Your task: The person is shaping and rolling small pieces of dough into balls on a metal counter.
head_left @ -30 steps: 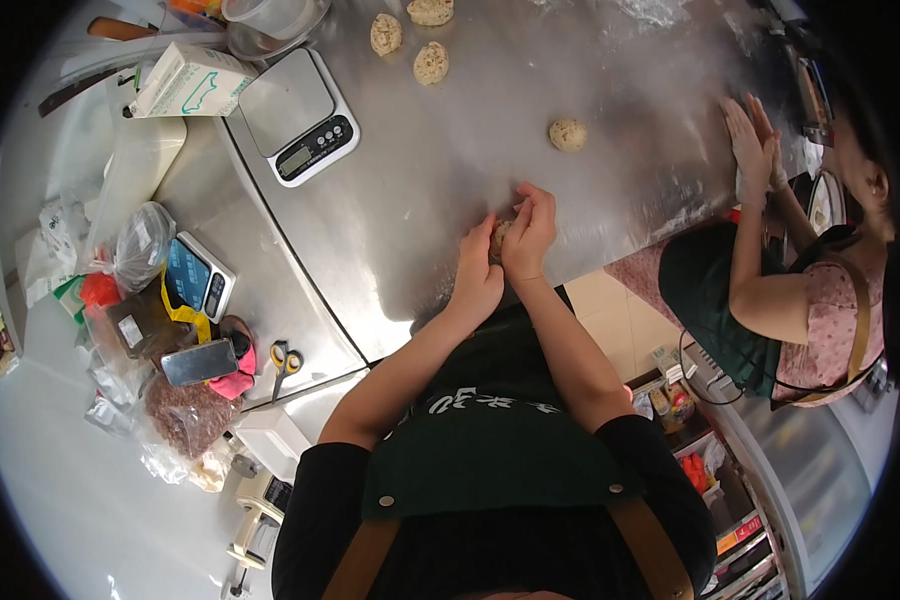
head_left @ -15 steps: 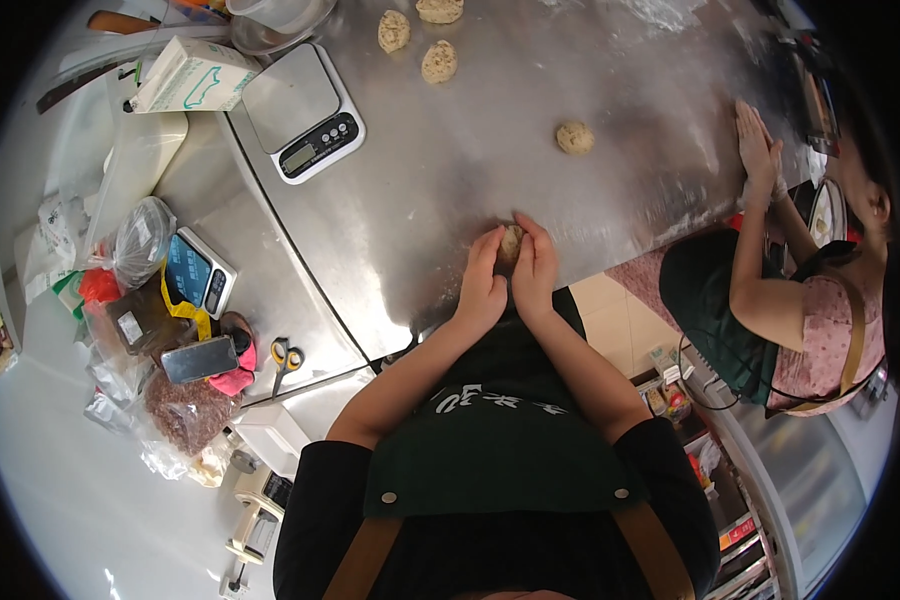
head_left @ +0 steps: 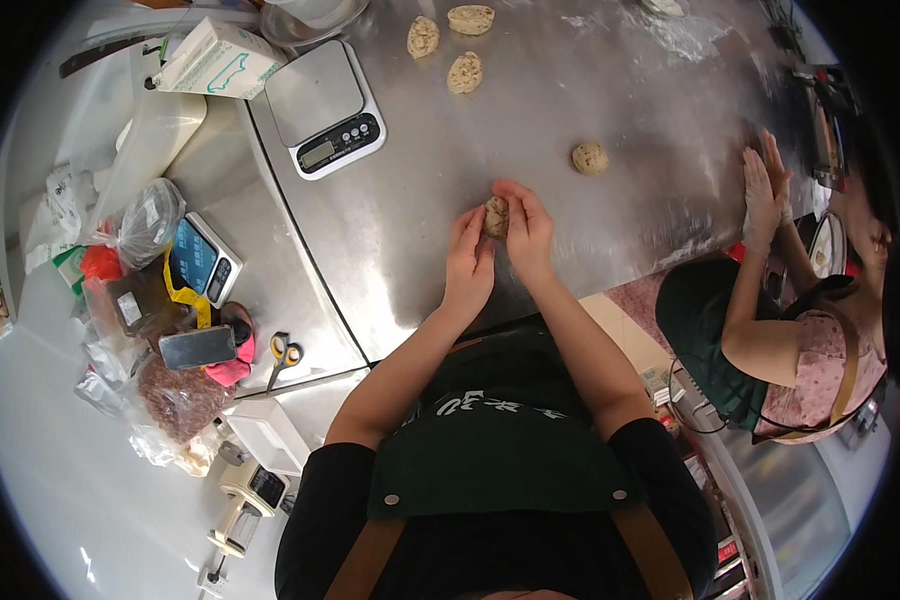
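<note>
The left hand [head_left: 468, 268] and right hand [head_left: 528, 238], both half-curled, cup a speckled dough piece [head_left: 496, 218] at the near side of the metal table [head_left: 410, 210]; fingers hide its flanks, and contact beneath cannot be told. A bowl [head_left: 282, 32] is cut off above, beyond the white scale [head_left: 363, 140]; a dough ball [head_left: 590, 158] lies to the right.

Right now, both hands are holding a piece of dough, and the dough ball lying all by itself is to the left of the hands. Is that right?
Not the side: the head view shows the lone dough ball to the right of the left hand and right hand. Both do hold a piece of dough.
</note>
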Demonstrator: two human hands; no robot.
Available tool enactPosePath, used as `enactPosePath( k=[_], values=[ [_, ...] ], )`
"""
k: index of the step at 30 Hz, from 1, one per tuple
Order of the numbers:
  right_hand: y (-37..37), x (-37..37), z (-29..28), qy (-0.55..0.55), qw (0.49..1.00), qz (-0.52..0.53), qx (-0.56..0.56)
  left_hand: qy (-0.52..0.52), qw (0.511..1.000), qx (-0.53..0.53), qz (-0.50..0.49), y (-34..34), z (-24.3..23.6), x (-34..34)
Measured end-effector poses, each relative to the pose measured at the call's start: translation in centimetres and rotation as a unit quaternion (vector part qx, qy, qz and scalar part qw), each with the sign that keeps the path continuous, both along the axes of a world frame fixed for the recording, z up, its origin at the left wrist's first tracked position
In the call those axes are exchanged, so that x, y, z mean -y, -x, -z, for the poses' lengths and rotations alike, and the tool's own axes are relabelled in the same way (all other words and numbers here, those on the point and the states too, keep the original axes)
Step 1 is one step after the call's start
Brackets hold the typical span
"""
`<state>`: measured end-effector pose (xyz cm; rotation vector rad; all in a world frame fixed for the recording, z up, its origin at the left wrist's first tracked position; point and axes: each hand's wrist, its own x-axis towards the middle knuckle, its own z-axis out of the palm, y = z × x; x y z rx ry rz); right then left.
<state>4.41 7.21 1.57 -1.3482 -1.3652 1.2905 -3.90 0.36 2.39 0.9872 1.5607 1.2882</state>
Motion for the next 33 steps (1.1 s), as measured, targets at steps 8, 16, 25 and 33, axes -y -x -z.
enactPosePath(
  k=[8,16,25,33],
  values=[
    [2.2,-2.5,0.8,-0.22,0.934,0.042,0.28,-0.021,0.999,-0.032,-0.021,-0.9,0.9,0.6],
    [1.4,-3.0,2.5,-0.246,0.91,0.032,0.333,0.03,0.998,-0.051,-0.01,1.4,2.3,-1.2],
    [1.7,-1.7,1.0,-0.197,0.926,0.06,0.316,0.034,0.996,-0.072,0.051,-0.9,0.0,0.6],
    [0.3,-2.2,2.9,-0.23,0.905,0.062,0.353,0.055,0.994,-0.089,0.021,0.5,0.9,-1.6]
  ],
)
